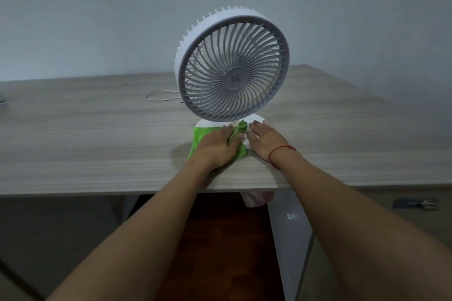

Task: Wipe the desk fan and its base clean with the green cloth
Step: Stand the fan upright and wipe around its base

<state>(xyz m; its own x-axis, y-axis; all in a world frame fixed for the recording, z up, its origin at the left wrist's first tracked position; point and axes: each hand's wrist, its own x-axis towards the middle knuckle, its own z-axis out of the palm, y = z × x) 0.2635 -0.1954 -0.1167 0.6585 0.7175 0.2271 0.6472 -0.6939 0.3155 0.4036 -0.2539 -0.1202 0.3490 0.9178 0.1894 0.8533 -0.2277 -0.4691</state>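
Observation:
A white desk fan point(233, 66) with a grey round grille stands upright on the wooden desk, tilted slightly back. Its flat white base point(255, 120) lies under the grille. The green cloth point(199, 135) is spread over the left and front of the base. My left hand point(217, 145) presses flat on the cloth, with a fold of it bunched between the fingers. My right hand point(265, 139), with a red string on the wrist, rests flat on the right part of the base, fingers apart and holding nothing.
The wooden desk point(97, 134) runs left to right, its front edge just below my forearms. A white cable point(159, 95) loops on the desk behind the fan. A dark small object point(413, 203) lies on a lower surface at the right.

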